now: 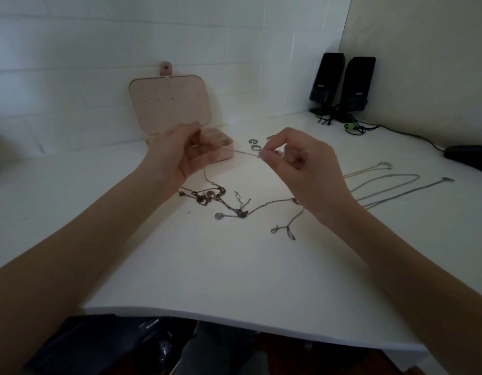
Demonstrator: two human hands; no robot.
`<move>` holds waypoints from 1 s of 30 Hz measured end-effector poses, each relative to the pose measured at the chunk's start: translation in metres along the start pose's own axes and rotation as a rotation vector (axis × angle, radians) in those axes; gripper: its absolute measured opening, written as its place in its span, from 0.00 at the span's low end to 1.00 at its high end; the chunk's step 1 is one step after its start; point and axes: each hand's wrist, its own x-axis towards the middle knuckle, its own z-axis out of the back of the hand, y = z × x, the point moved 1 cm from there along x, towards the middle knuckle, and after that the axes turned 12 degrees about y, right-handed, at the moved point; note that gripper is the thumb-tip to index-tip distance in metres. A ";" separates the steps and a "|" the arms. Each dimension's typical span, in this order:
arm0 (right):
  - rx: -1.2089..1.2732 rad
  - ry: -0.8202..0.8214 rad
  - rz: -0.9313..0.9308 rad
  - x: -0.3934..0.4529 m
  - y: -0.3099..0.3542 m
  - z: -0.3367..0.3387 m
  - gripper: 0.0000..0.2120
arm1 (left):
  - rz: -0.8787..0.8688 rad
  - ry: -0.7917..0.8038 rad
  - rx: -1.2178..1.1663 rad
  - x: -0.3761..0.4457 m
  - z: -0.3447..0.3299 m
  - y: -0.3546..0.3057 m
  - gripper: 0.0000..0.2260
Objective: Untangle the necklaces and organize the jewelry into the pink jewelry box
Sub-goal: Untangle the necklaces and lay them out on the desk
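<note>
Two hands are up over the white surface [234, 266], a thin chain [241, 152] stretched between them. From where I sit, my left hand [177, 152] has its grip curled in front of the open pink box [170, 104], which sits at the back against the wall; I think it pinches the chain's end, though the fingers hide it. Below lies the tangle [220, 201] of dark necklaces. My right hand [296, 155] pinches the chain near two rings [254, 144]. Further right, three necklaces [383, 182] already lie straightened. So I judge the untangling is midway: next I need to draw this chain free of the knot gently, without tightening it.
</note>
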 end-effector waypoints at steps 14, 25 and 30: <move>0.422 -0.121 -0.090 0.004 0.038 0.044 0.04 | -0.019 0.552 0.503 -0.041 -0.066 0.008 0.09; 0.301 -0.549 -0.399 -0.055 -0.030 0.168 0.08 | -0.239 0.506 1.492 -0.068 -0.096 0.026 0.11; -0.049 -0.494 -0.536 -0.094 -0.079 0.210 0.06 | -0.318 0.598 1.705 -0.073 -0.154 0.063 0.16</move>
